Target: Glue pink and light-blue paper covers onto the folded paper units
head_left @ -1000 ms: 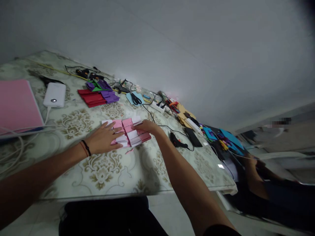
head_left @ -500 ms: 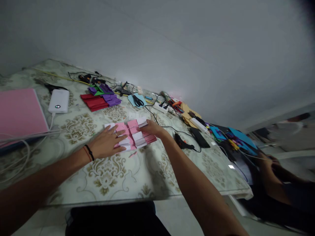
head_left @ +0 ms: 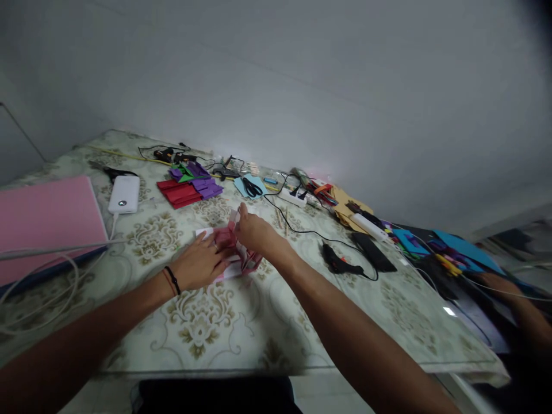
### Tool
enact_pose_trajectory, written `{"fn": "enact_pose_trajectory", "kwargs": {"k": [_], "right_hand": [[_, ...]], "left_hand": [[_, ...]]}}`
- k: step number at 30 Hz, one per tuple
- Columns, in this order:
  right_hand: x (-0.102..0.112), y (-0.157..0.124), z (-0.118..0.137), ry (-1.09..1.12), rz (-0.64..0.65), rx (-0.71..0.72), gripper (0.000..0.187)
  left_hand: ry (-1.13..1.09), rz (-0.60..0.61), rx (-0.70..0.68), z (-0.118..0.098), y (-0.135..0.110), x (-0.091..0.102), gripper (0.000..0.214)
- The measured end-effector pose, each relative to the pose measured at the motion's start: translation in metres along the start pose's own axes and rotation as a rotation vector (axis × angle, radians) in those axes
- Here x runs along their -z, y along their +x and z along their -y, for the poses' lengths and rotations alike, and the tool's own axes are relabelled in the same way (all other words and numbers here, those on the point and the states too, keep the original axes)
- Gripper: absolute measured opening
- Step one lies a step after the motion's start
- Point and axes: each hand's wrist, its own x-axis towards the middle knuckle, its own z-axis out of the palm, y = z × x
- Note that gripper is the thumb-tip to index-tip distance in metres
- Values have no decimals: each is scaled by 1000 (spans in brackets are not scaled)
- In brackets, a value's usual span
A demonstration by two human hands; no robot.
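A pleated piece of pink and white folded paper (head_left: 241, 259) lies on the patterned table (head_left: 241, 328) in front of me. My left hand (head_left: 199, 265), a dark band on its wrist, lies flat on the left part of the paper with fingers spread. My right hand (head_left: 253, 231) grips the paper's right side and has lifted and bunched it upward against the left part. Most of the paper is hidden under both hands.
A pink laptop (head_left: 43, 221) with cables and a white power bank (head_left: 124, 194) lie at left. Red and purple folded papers (head_left: 187, 187), scissors (head_left: 251, 187), a power strip (head_left: 292, 198), a black glue gun (head_left: 342, 264) and coloured scraps line the back. Another person's arm (head_left: 513, 293) is at right.
The spread-out paper has been pushed together: my right hand swept its right side up and leftward. The view has also tilted down and shifted left.
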Motion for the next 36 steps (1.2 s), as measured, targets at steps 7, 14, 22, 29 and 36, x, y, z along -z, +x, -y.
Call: {"fn": "enact_pose_trajectory", "kwargs": {"k": [7,14,22,29,36], "right_hand": [[-3,1,11,64,27,61,65],[-11,3,9,106,32,75,67],[-18,-3,4,158,10,195,53],[-30,-13,-17,329,-71,346,53],[-43,-21,-35,596,-60,311,54]], "left_hand": [[17,-66,-18,-1,2,-2,42],[-36,-11,55,-2,1,-1,34],[-78,-1,116,-4,1,-2,32],[-293,-18,187,2,10,16,17],[-605,12,234,32,6,45,25]]}}
